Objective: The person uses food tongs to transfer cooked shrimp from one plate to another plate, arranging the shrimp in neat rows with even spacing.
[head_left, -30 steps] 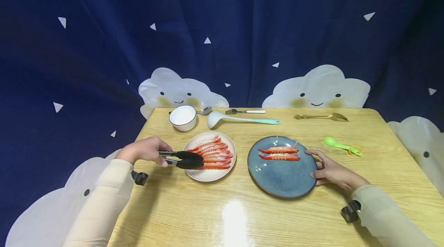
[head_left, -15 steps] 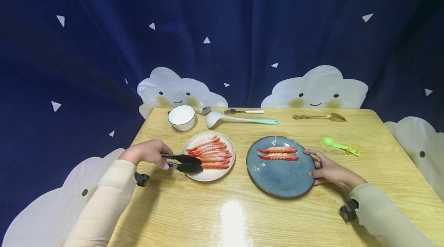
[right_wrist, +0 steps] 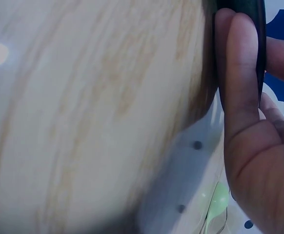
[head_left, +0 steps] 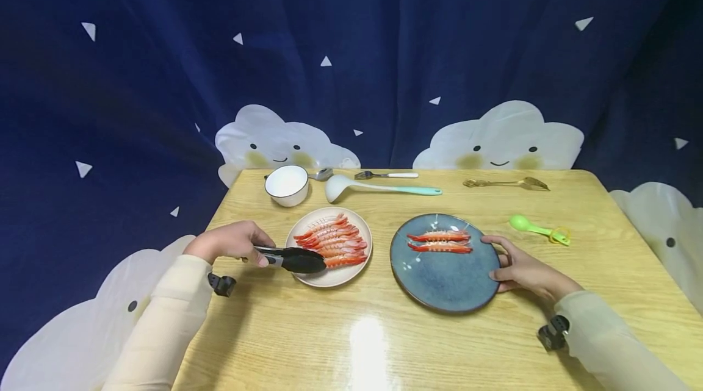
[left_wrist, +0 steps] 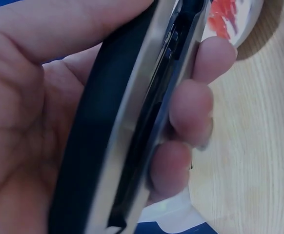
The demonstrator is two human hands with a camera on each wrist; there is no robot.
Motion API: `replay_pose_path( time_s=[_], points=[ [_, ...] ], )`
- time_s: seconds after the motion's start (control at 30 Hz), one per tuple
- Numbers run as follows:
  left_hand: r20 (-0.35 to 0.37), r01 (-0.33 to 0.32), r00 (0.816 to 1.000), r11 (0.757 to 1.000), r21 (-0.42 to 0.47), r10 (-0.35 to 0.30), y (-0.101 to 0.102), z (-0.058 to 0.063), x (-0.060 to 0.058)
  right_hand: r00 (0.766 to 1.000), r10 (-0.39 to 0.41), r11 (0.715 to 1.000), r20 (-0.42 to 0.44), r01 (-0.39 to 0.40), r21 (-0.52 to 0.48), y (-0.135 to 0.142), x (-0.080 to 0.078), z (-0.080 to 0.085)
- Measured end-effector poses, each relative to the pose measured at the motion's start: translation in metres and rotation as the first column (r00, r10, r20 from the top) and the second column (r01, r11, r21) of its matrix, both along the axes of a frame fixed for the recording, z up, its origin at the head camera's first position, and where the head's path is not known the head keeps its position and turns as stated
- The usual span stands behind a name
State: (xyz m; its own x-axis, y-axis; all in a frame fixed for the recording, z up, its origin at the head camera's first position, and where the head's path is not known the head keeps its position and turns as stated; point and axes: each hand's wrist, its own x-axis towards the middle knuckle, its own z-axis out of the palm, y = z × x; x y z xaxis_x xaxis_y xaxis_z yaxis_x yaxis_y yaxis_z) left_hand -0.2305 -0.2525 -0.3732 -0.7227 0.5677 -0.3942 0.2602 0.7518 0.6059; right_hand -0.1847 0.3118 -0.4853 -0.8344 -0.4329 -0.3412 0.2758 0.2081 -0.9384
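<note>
Two shrimp (head_left: 439,247) lie side by side on the blue plate (head_left: 450,287), just left of our right hand (head_left: 524,272), while a larger row of shrimp (head_left: 337,241) fills much of the pale plate (head_left: 332,281) to the right of our left hand (head_left: 233,243). From this we judge the work only partway along: two set on the blue plate, most left on the pale one. Our left hand is curled round the tongs (head_left: 299,258), whose black tips lie close together by the row's nearest shrimp; we cannot tell whether they pinch it. Our right hand grips the blue plate's rim, thumb over the top.

For room, we have a strip of bare table (head_left: 296,342) between the plates, and open wood nearer us than either hand. The table's left edge runs just beside our left hand. Beyond that hand are the white bowl (head_left: 287,183) and the ladle (head_left: 381,188), which a low sweep away from us could meet. The green spoon (head_left: 529,226) lies beyond our right hand, not touching it.
</note>
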Motion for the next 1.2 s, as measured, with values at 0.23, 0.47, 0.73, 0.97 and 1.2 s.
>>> replay_pose_path(
  time_s=[0.23, 0.47, 0.73, 0.97, 1.2],
  points=[
    [0.065, -0.033, 0.997, 0.999, 0.002, 0.033, -0.003, 0.002, -0.002, 1.000, 0.007, 1.000, 0.001, -0.007, -0.009, 0.000, -0.001, -0.001],
    [0.099, -0.036, 0.994, 0.999, 0.003, 0.035, -0.005, 0.005, -0.002, 1.000, 0.003, 1.000, 0.006, -0.003, -0.021, 0.002, -0.003, -0.003],
    [0.100, -0.001, 0.995, 1.000, 0.029, -0.002, -0.003, 0.013, -0.002, 1.000, 0.011, 1.000, -0.005, -0.011, -0.003, 0.003, -0.003, -0.002],
    [0.093, 0.025, 0.995, 0.999, 0.040, -0.029, 0.008, 0.012, -0.008, 1.000, 0.009, 1.000, 0.004, -0.009, -0.012, -0.001, -0.002, -0.001],
    [0.076, 0.066, 0.995, 0.997, 0.050, -0.070, 0.040, 0.019, -0.020, 1.000, 0.009, 1.000, 0.004, -0.009, -0.002, 0.002, -0.001, -0.001]
  ],
)
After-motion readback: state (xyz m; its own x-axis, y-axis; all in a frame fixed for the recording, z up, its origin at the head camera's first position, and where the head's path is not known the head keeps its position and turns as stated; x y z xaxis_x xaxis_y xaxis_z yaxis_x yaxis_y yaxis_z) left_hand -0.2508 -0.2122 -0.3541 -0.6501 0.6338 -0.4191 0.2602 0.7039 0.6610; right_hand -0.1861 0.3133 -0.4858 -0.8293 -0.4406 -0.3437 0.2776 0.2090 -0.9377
